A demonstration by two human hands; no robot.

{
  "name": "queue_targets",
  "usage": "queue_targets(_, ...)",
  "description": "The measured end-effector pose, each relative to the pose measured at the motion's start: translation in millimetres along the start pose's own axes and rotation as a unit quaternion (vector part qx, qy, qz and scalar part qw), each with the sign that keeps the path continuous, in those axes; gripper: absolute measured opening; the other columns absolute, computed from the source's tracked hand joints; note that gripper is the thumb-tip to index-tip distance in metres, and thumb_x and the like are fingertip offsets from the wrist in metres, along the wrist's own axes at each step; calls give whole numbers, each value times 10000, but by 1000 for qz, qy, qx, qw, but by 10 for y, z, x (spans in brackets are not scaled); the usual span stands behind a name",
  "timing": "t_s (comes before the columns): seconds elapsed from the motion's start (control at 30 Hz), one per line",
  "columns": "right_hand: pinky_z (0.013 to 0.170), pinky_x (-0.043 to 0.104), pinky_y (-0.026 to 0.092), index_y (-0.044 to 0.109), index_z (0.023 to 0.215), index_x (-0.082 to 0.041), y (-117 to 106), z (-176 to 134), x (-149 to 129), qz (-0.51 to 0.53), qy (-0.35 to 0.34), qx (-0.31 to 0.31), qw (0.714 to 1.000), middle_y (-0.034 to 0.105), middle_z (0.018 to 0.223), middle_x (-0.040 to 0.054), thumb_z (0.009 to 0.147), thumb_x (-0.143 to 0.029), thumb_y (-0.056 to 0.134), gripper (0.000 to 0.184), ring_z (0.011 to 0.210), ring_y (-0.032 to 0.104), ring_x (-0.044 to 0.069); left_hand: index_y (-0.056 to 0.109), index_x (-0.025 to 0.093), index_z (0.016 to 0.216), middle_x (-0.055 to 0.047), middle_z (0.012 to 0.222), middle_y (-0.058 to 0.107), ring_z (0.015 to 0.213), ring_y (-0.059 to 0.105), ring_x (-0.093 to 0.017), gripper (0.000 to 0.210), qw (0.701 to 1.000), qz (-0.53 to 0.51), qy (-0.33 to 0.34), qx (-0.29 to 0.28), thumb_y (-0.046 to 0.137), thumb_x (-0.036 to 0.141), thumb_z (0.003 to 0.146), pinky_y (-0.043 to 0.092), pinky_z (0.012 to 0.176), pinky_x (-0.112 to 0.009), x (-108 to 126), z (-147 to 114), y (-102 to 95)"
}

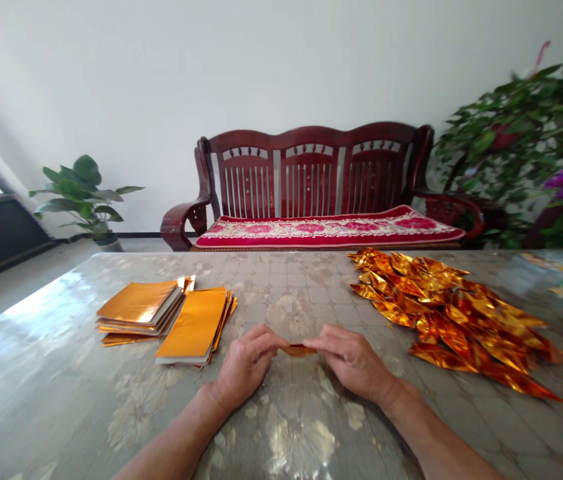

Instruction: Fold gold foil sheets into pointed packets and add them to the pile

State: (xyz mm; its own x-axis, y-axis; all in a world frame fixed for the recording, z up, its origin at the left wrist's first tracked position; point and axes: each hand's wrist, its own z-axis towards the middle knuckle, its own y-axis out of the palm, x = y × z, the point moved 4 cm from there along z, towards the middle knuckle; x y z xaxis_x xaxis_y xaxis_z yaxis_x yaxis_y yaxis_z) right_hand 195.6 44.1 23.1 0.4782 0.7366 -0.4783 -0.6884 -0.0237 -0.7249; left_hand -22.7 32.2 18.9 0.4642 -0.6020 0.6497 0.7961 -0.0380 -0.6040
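Observation:
Between my two hands is a small folded piece of gold foil paper [298, 350], held level just above the table. My left hand [251, 357] is closed and pinches its left end between thumb and fingers. At the other end, my right hand [354, 360] is closed in the same kind of pinch. Beyond my left hand lie two stacks of flat gold foil sheets, the nearer stack [194, 325] leaning against the farther stack [136, 303]. To the right spreads a pile of folded gold foil pieces [441, 310] with pointed ends.
The patterned table [61, 400] has a glossy surface. Clear plastic [536, 272] lies at its right back corner. Behind stands a dark red wooden bench [306, 180] with a floral cushion [331, 228]. A potted plant [86, 193] is at left, a leafy plant [521, 133] at right.

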Motion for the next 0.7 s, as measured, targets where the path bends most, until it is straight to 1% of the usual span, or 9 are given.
queue_targets(0.13,653,215,428,727,1128,-291,-15,3,-63,-43,-34,-9,998,577,744,8,887,-54,445,441,712,565,128,713,248,988,-36,908,658,849,639,-136,325,1000,27,6,-10,425,104,949,461,751,-226,35,-11,10)
queue_targets(0.23,647,210,418,724,1129,-306,-15,7,-97,-54,-48,-13,997,568,750,4,870,-37,448,464,703,560,123,699,248,959,-29,909,661,842,639,-131,315,999,43,8,-14,422,98,950,452,743,-220,54,-6,21)
queue_targets(0.4,626,198,405,721,1132,-302,-5,0,-79,-33,-26,-5,999,540,762,-3,851,-16,448,485,684,557,110,639,215,901,-23,854,636,815,610,-140,211,998,59,16,14,450,143,960,436,742,-232,67,8,23)
queue_targets(0.5,625,196,406,730,1106,-295,-2,-6,-61,-22,-9,-3,1000,519,752,-6,856,-23,445,467,682,552,110,599,202,865,-12,810,599,780,586,-139,171,999,41,0,24,461,151,952,433,725,-235,47,17,37)
queue_targets(0.63,631,201,409,729,1109,-291,-2,1,-64,-14,1,-7,1000,521,757,-5,859,-39,456,447,690,553,114,581,195,860,-9,818,592,797,579,-144,143,999,11,-11,42,473,134,931,439,741,-244,33,29,41)
queue_targets(0.7,633,202,410,730,1095,-288,0,6,-62,-7,9,-6,1000,530,758,-6,854,-36,458,442,693,557,114,584,196,862,-10,823,590,802,576,-146,146,999,10,-11,41,474,122,924,440,742,-246,37,34,44)
